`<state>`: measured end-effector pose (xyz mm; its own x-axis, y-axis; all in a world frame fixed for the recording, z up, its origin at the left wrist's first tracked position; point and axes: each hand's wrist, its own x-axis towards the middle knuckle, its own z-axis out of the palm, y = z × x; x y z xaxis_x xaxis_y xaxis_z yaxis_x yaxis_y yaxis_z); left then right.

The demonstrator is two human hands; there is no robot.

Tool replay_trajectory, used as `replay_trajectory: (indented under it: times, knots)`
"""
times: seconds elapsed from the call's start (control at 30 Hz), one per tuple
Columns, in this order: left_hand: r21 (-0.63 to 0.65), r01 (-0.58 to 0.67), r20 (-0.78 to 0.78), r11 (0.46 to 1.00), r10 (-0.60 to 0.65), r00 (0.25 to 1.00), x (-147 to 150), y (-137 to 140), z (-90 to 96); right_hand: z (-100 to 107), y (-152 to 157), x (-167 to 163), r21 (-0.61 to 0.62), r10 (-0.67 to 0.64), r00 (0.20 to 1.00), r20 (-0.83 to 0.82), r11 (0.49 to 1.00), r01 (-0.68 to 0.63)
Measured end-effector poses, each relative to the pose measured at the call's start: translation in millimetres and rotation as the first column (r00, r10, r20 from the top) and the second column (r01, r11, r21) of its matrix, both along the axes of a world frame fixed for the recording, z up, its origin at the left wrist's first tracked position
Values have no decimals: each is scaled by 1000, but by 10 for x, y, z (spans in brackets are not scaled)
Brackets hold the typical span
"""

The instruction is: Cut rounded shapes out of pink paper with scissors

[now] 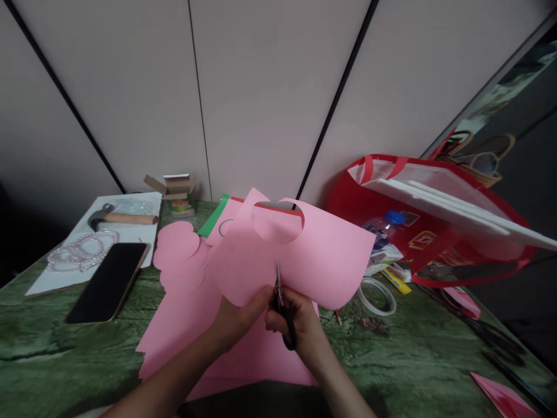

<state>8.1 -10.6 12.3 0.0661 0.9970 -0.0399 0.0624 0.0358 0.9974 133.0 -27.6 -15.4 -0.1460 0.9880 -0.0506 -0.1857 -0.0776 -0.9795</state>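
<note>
My right hand (298,322) is closed round the black handles of a pair of scissors (287,325), whose narrow blades point away from me into a sheet of pink paper (335,249). The sheet is raised off the table and has a round opening cut at its far edge. My left hand (248,313) grips the near edge of this paper just left of the blades. Beneath both hands lie more pink sheets (183,337) in a loose pile. Several round-edged pink paper cutouts (176,244) rest at the pile's left.
Left are a phone (108,284), a hammer (126,218), beaded strands (82,249) and a small opened box (180,200). To the right, a red bag (391,197) leans by the wall, near a blue-capped bottle (383,226), a tape roll (376,296) and a yellow cutter (397,281).
</note>
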Motion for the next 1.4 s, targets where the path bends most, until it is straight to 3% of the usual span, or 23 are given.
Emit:
replay_trajectory:
  times: [0.2, 0.4, 0.7, 1.0, 1.23, 1.4]
  knots:
    - [-16, 39, 31, 999, -39, 999, 17, -5, 64, 44, -8, 2, -42, 0, 999, 38, 999, 2]
    - [-63, -62, 44, 996, 65, 997, 65, -39, 163, 64, -15, 7, -32, 8, 999, 42, 999, -6]
    - [-30, -96, 43, 995, 97, 994, 57, -43, 144, 40, -6, -7, -40, -7, 999, 41, 999, 9]
    - [21, -17, 31, 1000, 16, 999, 0, 13, 42, 76, -18, -4, -60, 4, 996, 84, 998, 1]
    - [-92, -150, 31, 984, 154, 988, 56, -45, 85, 87, -23, -13, -75, 53, 996, 78, 996, -47]
    - [-49, -100, -33, 994, 98, 995, 23, -30, 87, 72, -6, 33, -75, 85, 994, 68, 994, -80]
